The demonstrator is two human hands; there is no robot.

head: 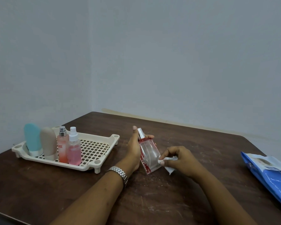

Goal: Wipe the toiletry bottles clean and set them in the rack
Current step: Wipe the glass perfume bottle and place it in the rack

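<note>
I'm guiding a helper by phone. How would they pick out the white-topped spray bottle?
At the left of the brown table sits a cream perforated rack. The spray bottle is the rightmost of four containers standing in it. Its pink neighbour has a silver nozzle; only this one's is white.
</note>
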